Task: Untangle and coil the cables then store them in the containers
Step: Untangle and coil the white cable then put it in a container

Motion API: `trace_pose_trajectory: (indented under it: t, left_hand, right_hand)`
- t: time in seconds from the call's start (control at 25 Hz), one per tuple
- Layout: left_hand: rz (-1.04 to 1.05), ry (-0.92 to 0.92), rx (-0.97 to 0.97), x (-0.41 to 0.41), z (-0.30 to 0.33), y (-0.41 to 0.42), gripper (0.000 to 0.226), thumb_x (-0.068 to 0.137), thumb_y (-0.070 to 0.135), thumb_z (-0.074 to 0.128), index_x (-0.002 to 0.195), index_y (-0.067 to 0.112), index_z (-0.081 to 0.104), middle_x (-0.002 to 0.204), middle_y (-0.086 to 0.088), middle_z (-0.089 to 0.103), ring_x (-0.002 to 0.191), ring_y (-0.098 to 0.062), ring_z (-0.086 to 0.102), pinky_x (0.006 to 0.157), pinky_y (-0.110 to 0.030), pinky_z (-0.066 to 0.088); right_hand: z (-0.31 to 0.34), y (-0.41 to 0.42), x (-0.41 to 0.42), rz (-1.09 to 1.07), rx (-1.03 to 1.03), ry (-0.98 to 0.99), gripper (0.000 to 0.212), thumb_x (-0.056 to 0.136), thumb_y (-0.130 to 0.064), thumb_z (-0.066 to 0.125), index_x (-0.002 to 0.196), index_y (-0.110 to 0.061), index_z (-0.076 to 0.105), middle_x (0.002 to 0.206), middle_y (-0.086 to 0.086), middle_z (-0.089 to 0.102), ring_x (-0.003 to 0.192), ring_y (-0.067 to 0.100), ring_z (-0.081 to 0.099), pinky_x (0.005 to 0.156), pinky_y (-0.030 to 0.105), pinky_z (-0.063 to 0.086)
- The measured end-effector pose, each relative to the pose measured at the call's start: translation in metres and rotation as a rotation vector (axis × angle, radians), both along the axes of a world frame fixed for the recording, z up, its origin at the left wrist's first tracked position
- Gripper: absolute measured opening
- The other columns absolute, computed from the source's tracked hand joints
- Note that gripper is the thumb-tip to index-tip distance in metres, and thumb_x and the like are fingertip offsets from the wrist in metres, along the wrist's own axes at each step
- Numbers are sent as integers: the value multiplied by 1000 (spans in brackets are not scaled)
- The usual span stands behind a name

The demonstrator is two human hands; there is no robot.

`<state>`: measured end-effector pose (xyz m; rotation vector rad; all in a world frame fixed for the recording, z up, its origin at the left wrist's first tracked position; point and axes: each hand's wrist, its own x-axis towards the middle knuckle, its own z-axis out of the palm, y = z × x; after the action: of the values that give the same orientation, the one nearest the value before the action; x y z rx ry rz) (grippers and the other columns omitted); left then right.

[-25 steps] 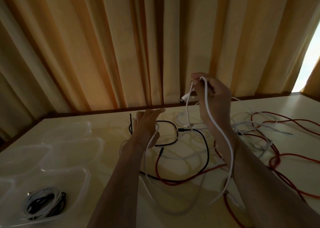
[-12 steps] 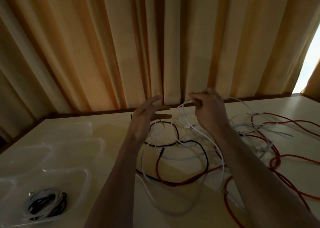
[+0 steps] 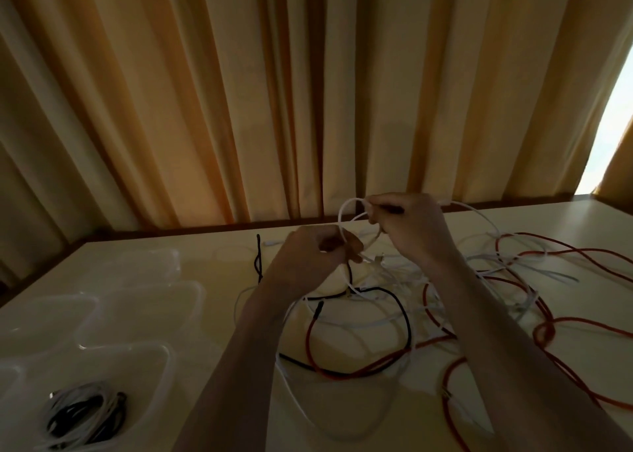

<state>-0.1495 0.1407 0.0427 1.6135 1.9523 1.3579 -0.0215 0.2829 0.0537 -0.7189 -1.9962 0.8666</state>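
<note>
Coiled cables (image 3: pixel 84 414) in nearest container (image 3: pixel 161 376)

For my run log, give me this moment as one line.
phase: coiling | left hand: grips white cable | right hand: pinches its loop | pile: red cable, black cable loose | container: one coil stored

Dim, warm cast. Only daylight is a blown-out gap (image 3: pixel 613 115) at the right edge of the curtain (image 3: pixel 308 91). My arms are near silhouette and throw soft shadows on the table (image 3: pixel 219 318). Wide-angle bends the edges; slightly soft, left hand (image 3: pixel 308 259) blurred.
</note>
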Motion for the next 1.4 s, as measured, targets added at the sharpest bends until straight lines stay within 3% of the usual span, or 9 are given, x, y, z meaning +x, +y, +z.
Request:
trace_pose_trajectory:
  t: [0.2,0.36,0.48,0.64,0.84,0.96,1.08,1.24,1.4]
  left_hand:
    - [125,-187,142,-11,2,-3,12,101,20,66,105,14,76,80,3,76,67,-4,64,63,-12,46]
    - [118,-251,183,-13,4,-6,16,102,21,64,107,10,74,81,5,74,66,-7,64,62,-12,45]
    - [52,-526,272,-17,3,-5,19,103,6,57,116,10,71,91,-1,78,78,-12,73,70,-24,47]
    - [-103,-775,307,-17,4,-3,34,103,-3,49,131,9,65,101,-3,77,89,-11,72,83,-24,53]
    - [-248,-745,329,-23,1,-4,52,98,-12,51,147,4,51,121,-9,71,108,-21,64,106,-33,48]
    - [-266,-676,339,-18,1,-5,53,94,-8,59,145,6,54,131,-15,69,126,-26,63,106,-33,50]
    - [-185,-663,419,-14,1,-4,34,93,8,64,127,11,69,117,-15,75,116,-26,69,95,-31,54]
    - [5,-667,381,-18,-1,-2,26,103,21,58,124,16,72,100,-6,77,94,-17,65,81,-26,50]
    - [32,-760,404,-16,3,-4,28,100,26,63,115,5,74,96,-12,74,87,-19,67,79,-31,54]
  right_hand:
    - [12,-4,6,282,-559,306,28,96,4,63,114,-15,74,83,14,76,66,20,64,60,32,52]
    - [12,-13,4,449,-782,418,29,96,5,63,122,-6,68,90,20,75,77,24,74,69,28,61]
    - [10,-24,-3,420,-638,320,31,91,1,72,120,-10,68,97,22,77,87,29,78,78,34,59]
    - [10,-28,-5,277,-473,231,30,91,-12,75,116,-26,67,88,5,79,90,20,75,79,37,48]
    - [11,-31,-7,193,-431,226,28,84,-20,80,107,-32,69,98,2,79,94,15,71,81,37,51]
    - [7,-30,-9,208,-449,235,21,82,-17,79,98,-26,70,101,-1,78,95,17,75,93,50,57]
    - [6,-35,-10,301,-462,158,7,89,-29,77,95,-24,78,96,-4,80,99,16,75,102,54,53]
    - [6,-42,-9,296,-86,-106,50,88,-72,55,100,-29,80,95,-3,79,97,15,71,96,47,55]
    - [7,-33,-4,372,22,-158,35,80,-68,61,101,-45,76,106,-14,69,102,5,63,92,36,52]
